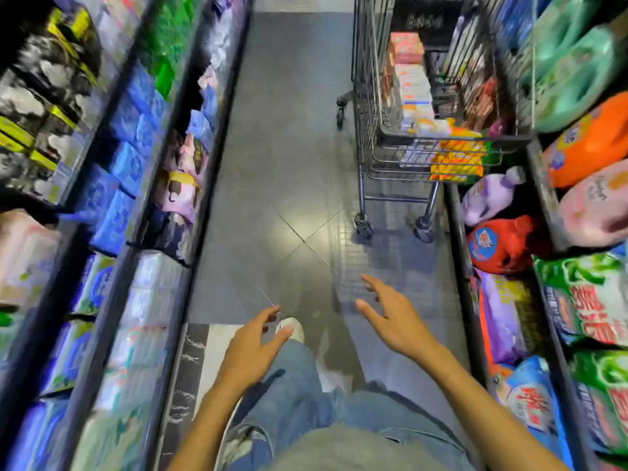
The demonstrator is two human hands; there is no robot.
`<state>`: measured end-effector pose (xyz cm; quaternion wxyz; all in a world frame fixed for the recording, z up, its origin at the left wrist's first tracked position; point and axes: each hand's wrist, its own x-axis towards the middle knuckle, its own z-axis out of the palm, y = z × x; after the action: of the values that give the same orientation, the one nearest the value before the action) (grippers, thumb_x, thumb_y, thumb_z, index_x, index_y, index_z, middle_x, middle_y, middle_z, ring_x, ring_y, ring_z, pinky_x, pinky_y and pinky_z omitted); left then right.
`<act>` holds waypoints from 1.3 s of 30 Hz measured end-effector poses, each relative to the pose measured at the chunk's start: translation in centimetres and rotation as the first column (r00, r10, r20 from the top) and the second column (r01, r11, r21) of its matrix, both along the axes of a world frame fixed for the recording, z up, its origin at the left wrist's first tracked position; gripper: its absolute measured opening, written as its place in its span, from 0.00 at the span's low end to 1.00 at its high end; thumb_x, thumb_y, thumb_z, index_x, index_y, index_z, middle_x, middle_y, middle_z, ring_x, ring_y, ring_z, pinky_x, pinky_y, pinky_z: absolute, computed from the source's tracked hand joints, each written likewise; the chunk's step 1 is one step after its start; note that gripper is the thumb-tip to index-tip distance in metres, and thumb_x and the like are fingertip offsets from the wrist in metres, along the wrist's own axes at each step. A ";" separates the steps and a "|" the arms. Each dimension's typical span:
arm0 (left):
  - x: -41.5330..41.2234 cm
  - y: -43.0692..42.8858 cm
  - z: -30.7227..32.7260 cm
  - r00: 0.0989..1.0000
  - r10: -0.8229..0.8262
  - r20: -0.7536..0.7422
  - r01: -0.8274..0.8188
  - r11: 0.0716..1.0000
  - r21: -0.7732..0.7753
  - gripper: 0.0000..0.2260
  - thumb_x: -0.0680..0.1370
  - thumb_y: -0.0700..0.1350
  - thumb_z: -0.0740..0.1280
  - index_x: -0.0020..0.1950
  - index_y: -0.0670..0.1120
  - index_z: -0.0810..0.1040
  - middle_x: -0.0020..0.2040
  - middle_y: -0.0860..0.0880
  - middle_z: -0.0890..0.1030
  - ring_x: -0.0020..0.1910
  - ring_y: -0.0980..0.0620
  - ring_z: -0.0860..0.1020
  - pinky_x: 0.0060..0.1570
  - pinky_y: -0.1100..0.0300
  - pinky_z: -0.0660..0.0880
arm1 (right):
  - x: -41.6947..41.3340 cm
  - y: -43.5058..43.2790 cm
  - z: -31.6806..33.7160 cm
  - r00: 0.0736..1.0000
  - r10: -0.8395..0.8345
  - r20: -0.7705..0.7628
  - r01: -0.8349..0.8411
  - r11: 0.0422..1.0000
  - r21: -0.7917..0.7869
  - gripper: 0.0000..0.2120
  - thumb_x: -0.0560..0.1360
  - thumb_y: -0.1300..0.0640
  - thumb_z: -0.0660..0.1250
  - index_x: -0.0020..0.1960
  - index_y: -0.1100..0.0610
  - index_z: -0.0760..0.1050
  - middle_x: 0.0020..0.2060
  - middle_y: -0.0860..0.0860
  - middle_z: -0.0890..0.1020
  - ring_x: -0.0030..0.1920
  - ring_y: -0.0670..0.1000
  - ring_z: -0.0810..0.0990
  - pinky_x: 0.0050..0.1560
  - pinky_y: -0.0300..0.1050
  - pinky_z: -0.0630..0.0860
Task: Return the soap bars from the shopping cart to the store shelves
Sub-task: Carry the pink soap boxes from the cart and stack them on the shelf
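A wire shopping cart [370, 96] stands ahead on the right side of the aisle, close to the right shelves. Inside it lie several boxed soap bars [413, 90], pink, white and orange, with yellow-orange packs [457, 158] at its near end. My left hand [253, 348] and my right hand [396, 317] hang in front of me over the floor, fingers spread and relaxed, holding nothing. Both hands are well short of the cart. The picture is blurred by motion.
Shelves line both sides of a narrow grey-tiled aisle [272, 164]. The left shelves [142, 185] carry blue, pink and white soft packs. The right shelves [543, 185] carry detergent jugs and bags. My jeans and a white shoe [292, 329] show below.
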<state>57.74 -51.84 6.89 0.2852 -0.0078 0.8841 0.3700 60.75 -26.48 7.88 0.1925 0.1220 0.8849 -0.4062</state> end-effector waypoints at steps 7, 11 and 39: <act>-14.3 -4.0 1.7 0.999 -0.039 -0.017 0.039 0.999 0.027 0.21 0.77 0.54 0.64 0.69 0.51 0.69 0.66 0.49 0.75 0.63 0.50 0.73 0.63 0.52 0.70 | -11.5 -5.0 0.8 0.998 -0.067 -0.010 0.067 0.997 0.026 0.26 0.79 0.43 0.57 0.75 0.47 0.58 0.71 0.50 0.68 0.69 0.52 0.68 0.67 0.52 0.67; -22.7 -3.2 2.1 0.991 -0.128 -0.048 0.130 0.991 0.030 0.22 0.78 0.54 0.63 0.70 0.50 0.68 0.66 0.49 0.74 0.64 0.49 0.72 0.63 0.54 0.69 | -15.7 -5.5 0.9 0.993 -0.114 0.003 0.114 0.993 0.024 0.26 0.79 0.45 0.58 0.74 0.50 0.59 0.70 0.50 0.69 0.68 0.52 0.68 0.65 0.48 0.67; -74.6 7.7 0.7 0.928 -0.367 -0.070 0.373 0.923 0.097 0.19 0.77 0.50 0.65 0.67 0.48 0.71 0.62 0.50 0.76 0.62 0.51 0.74 0.56 0.66 0.66 | -64.5 3.7 -0.2 0.927 -0.373 -0.036 0.374 0.926 0.048 0.26 0.78 0.43 0.58 0.74 0.51 0.61 0.68 0.52 0.71 0.66 0.52 0.71 0.65 0.52 0.69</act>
<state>-16.87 -44.14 7.55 0.3274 0.1840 0.8553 0.3570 -3.73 -22.78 7.71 0.0965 0.2880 0.8586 -0.4130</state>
